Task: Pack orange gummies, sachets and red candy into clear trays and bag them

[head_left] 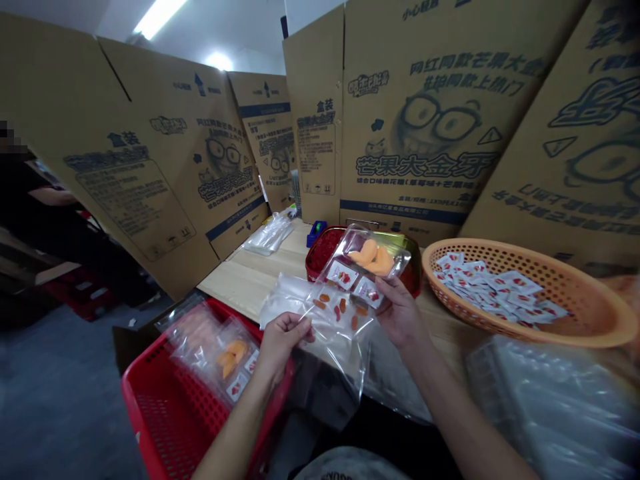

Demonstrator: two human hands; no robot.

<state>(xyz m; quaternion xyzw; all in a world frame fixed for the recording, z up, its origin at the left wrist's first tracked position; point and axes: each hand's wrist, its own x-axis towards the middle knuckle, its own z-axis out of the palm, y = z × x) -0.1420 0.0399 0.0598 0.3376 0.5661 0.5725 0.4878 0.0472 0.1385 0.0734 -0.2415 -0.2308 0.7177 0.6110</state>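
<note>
I hold a clear plastic bag in both hands over the wooden table. Inside it are orange candy pieces, small white sachets with red print and small red and orange gummies. My left hand pinches the bag's lower left edge. My right hand grips its right side, fingers closed on the plastic. Below my left hand stands a red basket with filled bags of the same kind.
An orange woven basket of white sachets sits at the right. A red tray lies behind the bag. Clear empty bags lie further back and at the right front. Tall cardboard boxes wall the table. A person in black is at the far left.
</note>
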